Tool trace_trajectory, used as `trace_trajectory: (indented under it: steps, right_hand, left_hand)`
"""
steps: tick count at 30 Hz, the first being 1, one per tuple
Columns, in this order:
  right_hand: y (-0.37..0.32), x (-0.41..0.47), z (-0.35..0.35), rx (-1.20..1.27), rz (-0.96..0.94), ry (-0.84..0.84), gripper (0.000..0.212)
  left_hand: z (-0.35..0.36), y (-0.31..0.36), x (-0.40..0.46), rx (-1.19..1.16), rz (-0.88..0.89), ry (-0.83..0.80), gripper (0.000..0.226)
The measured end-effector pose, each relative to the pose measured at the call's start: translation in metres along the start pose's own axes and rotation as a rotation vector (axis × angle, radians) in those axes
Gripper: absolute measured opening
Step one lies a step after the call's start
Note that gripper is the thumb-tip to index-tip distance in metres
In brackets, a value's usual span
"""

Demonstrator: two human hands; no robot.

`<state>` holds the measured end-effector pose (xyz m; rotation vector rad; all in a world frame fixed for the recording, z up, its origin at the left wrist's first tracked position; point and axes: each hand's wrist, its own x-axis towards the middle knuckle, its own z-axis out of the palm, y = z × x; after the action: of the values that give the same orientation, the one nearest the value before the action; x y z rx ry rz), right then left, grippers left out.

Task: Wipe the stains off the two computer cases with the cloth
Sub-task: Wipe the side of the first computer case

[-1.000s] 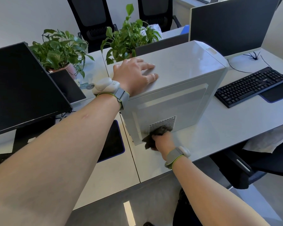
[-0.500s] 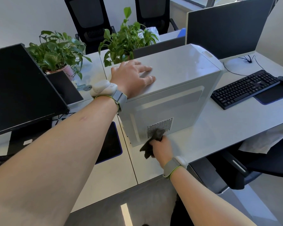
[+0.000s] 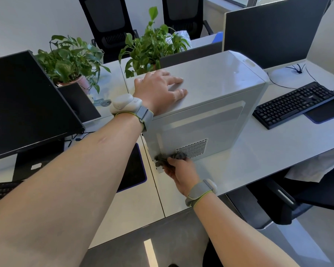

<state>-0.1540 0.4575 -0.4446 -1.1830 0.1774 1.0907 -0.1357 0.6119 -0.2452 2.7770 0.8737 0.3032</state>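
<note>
Slid leftward along the foot of the side panel since a moment ago, off the perforated vent grille point(image 3: 192, 149) toward the near corner: right hand point(image 3: 181, 168), fingers curled round a crumpled dark grey cloth point(image 3: 167, 158) and pressing it against the pale grey metal computer case point(image 3: 210, 97). Standing upright on the white desk point(image 3: 258, 157), near its front edge. Laid flat on the case's top, fingers straight and spread, holding nothing: left hand point(image 3: 158, 89). Grey straps on both wrists. Right of the case, a black keyboard point(image 3: 293, 104); behind it, two leafy green potted plants point(image 3: 71, 58); at left, a black monitor point(image 3: 25, 101)
</note>
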Motion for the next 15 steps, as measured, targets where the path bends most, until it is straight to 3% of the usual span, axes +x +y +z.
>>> trace_trajectory:
  steps: [5, 8, 11, 15]
  right_hand:
    - [-0.039, -0.043, 0.015, 0.157, -0.358, -0.050, 0.031]
    - [-0.074, -0.055, 0.007, 0.215, -0.548, 0.006, 0.036]
    - [-0.095, -0.053, -0.009, 0.043, -0.686, 0.135, 0.031]
    - [-0.073, -0.036, -0.016, -0.318, -0.755, 0.202, 0.040]
  left_hand:
    - [-0.001, 0.000, 0.000, -0.007, -0.009, -0.004, 0.053]
    - [-0.001, 0.001, -0.001, -0.004, -0.008, -0.005, 0.053]
    - [-0.002, 0.001, 0.000, -0.005, -0.004, -0.008, 0.053]
    - [-0.002, 0.002, -0.001, 0.002, -0.001, -0.008, 0.054]
